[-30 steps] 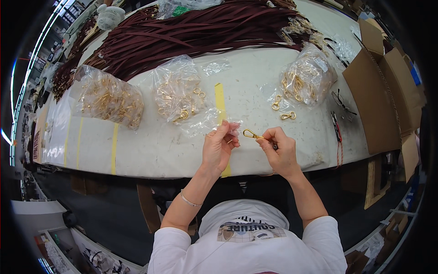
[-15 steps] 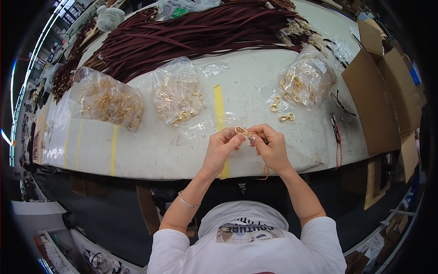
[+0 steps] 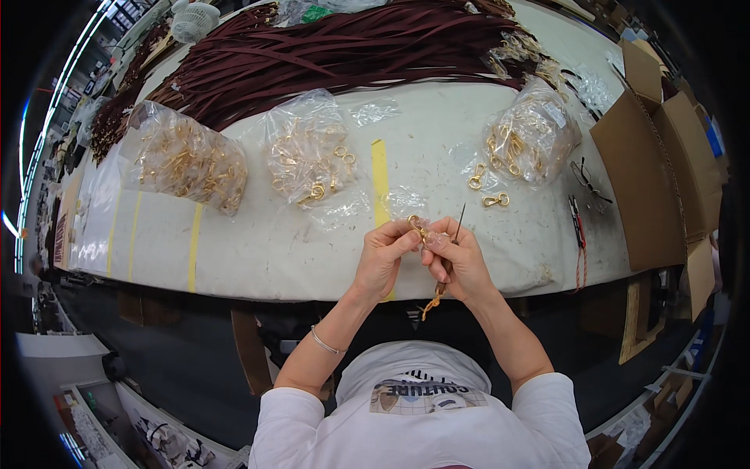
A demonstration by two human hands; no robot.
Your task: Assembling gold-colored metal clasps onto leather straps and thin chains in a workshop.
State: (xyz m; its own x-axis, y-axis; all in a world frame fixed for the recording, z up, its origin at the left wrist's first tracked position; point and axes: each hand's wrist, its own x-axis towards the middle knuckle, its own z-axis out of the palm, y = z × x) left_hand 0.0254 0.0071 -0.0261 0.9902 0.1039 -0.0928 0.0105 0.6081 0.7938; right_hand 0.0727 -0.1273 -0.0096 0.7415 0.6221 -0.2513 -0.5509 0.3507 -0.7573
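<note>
1. Since the earlier frame the hands had drawn closer together and a thin dark strap end stood up above the right hand (image 3: 459,262), where a second before the clasp was held out sideways.
2. The wide white worktop (image 3: 258,250) carried a heap of dark maroon leather straps (image 3: 344,47) and three clear plastic bags of gold clasps (image 3: 186,160).
3. The left hand (image 3: 383,258) was pinched shut on a small gold metal clasp (image 3: 416,225) above the worktop's near edge.
4. The right hand's fingers were closed around the thin dark strap (image 3: 458,223), its orange end hanging below.
</note>
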